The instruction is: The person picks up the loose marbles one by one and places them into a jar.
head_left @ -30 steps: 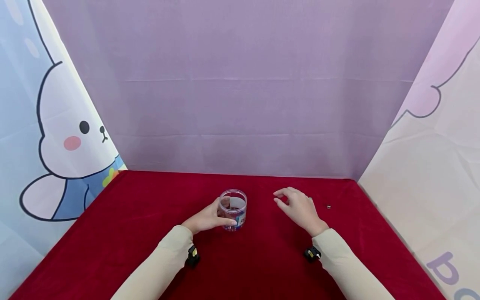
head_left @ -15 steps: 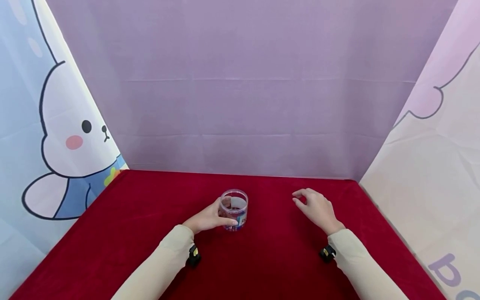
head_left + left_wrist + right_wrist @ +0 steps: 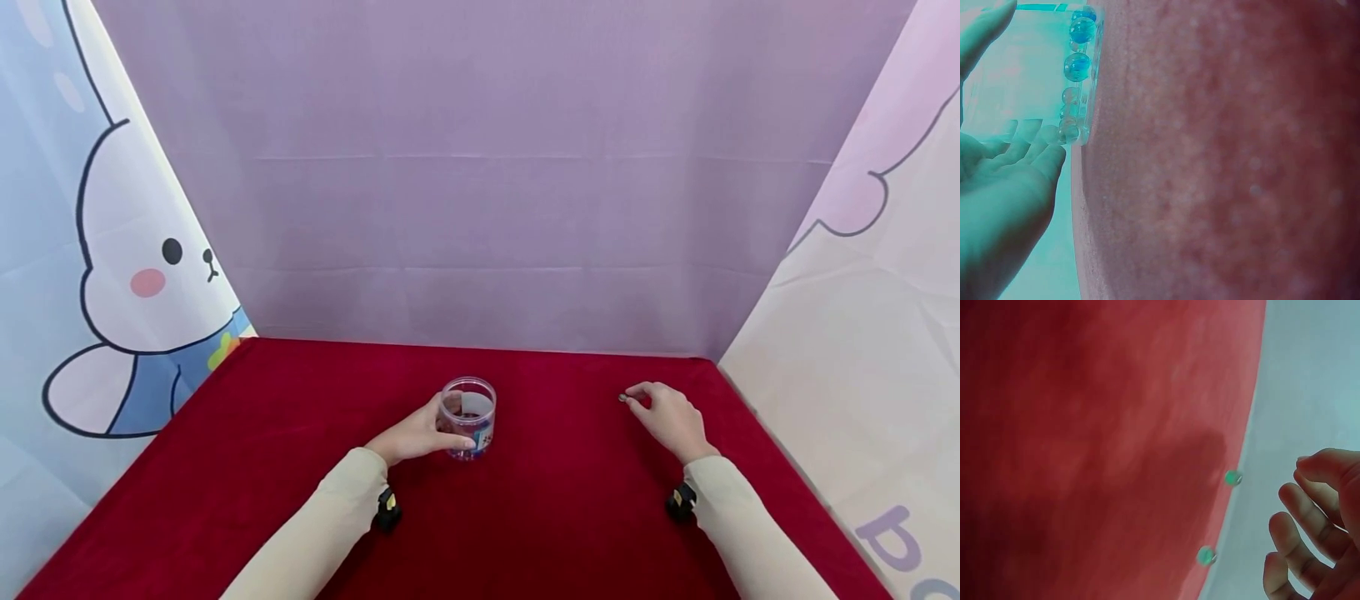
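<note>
My left hand [image 3: 411,435] grips a clear plastic jar [image 3: 480,408] with no lid, thumb in front and fingers round the far side. In the left wrist view, several blue and clear marbles [image 3: 1077,67] lie along the bottom of the jar. My right hand [image 3: 672,421] hovers over the right part of the table, thumb and forefinger bent toward each other with nothing seen between them. A small marble [image 3: 622,397] lies just left of those fingertips. The right wrist view shows two green marbles on the cloth, one nearer [image 3: 1205,555] and another [image 3: 1232,477], both apart from the fingers.
A red cloth [image 3: 300,400] covers the table. A purple curtain [image 3: 480,208] hangs along the back edge, with printed sheets at the left [image 3: 120,317] and right [image 3: 847,333] sides.
My right hand has moved to the right over the table, uncovering the marble by its fingertips and covering the one seen farther right. The left hand and jar have stayed in place.
</note>
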Motion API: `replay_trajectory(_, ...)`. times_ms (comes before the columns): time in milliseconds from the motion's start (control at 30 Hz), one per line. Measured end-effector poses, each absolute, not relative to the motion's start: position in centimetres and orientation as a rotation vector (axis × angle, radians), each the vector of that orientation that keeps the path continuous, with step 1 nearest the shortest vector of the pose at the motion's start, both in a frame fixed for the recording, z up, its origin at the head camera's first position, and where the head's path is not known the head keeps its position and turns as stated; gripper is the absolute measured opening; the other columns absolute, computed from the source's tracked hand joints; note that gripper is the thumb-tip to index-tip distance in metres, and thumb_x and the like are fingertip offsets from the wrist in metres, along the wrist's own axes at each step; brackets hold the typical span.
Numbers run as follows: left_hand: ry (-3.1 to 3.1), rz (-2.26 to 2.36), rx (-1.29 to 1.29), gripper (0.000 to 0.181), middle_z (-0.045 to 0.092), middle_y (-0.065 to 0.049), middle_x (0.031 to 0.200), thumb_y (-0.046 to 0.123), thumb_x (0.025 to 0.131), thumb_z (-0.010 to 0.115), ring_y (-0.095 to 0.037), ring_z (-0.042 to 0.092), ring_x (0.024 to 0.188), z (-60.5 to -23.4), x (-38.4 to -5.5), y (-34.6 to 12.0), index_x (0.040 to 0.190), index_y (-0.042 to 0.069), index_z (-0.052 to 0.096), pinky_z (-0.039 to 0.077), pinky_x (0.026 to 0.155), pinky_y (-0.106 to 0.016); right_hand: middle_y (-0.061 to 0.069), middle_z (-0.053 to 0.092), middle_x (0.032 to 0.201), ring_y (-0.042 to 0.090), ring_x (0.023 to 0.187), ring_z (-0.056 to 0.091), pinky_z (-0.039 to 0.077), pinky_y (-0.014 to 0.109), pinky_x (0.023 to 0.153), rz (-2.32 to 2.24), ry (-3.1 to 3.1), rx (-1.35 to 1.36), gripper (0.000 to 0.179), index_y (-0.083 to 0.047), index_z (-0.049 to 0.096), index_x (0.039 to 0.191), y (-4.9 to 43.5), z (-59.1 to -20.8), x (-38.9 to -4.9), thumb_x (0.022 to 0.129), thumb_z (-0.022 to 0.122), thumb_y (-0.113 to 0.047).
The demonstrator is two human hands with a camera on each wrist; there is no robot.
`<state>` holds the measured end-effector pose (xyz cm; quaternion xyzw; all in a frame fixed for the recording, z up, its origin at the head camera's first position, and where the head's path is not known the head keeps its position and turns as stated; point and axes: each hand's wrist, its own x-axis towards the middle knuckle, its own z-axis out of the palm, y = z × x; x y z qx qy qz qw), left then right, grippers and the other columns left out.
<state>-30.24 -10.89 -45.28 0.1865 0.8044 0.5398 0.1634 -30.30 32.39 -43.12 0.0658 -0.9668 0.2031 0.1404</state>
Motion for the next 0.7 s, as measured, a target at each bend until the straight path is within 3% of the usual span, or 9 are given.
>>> replay_trajectory(367,2.290,1.542,0.532,0.086,0.049,-0.005,0.141,0.038,0.085,0.081,-0.025,0.045,0.129,-45.3,-30.2,-10.9,0.151,0.014,0.031,0.042,0.105,-0.053,0.013,0.071,0.114,0.034,0.092,0.065,0.051,0.050,0.064,0.612,-2.822,0.096,0.027,-0.009,0.073,0.117,35.7,-43.7,-30.5,0.096,0.064,-0.024)
replay_trajectory(567,2.287,1.538,0.533,0.087,0.050,-0.004,0.140,0.038,0.085,0.082,-0.025,0.045,0.129,-45.4,-30.4,-10.9,0.151,0.015,0.031,0.042,0.105,-0.052,0.005,0.074,0.095,0.032,0.090,0.067,0.049,0.049,0.064,0.643,-2.860,0.038,0.029,-0.008,0.071,0.119,36.8,-43.8,-30.7,0.097,0.061,-0.024)
replay_trajectory(700,2.279,1.534,0.548,0.087,0.050,-0.005,0.140,0.037,0.085,0.081,-0.026,0.045,0.130,-45.4,-30.5,-10.9,0.151,0.014,0.030,0.042,0.105,-0.051,0.007,0.074,0.096,0.034,0.091,0.067,0.050,0.048,0.064,0.641,-2.878,0.032,0.029,-0.007,0.071,0.119,37.1,-43.8,-30.7,0.097,0.062,-0.025)
